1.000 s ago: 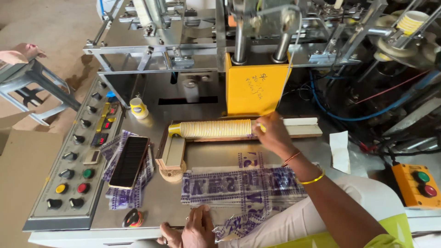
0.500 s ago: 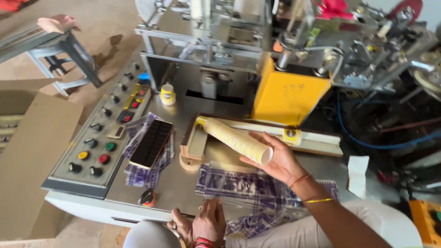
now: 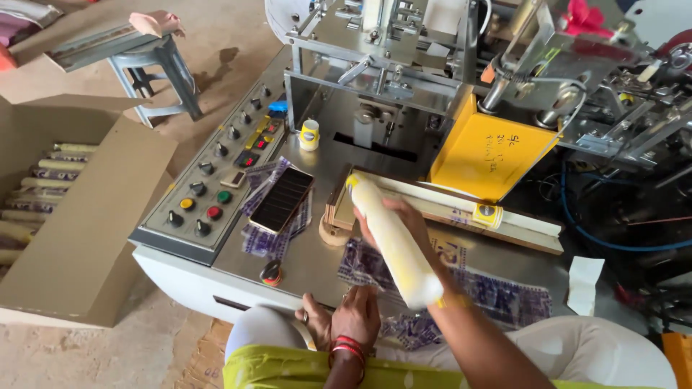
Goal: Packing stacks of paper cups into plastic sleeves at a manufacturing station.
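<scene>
Lifting stack of paper cups, right hand wrapped around.

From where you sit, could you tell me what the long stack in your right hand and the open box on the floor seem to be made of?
Stack: likely paper cups nested together, matte cream with fine ridges along its length. Box: brown corrugated cardboard, dull, with folded flaps.

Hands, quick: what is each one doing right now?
Right hand: closed around a long pale stack of paper cups, lifted off the machine table.
Left hand: at the table's near edge; grip cannot be told.
</scene>
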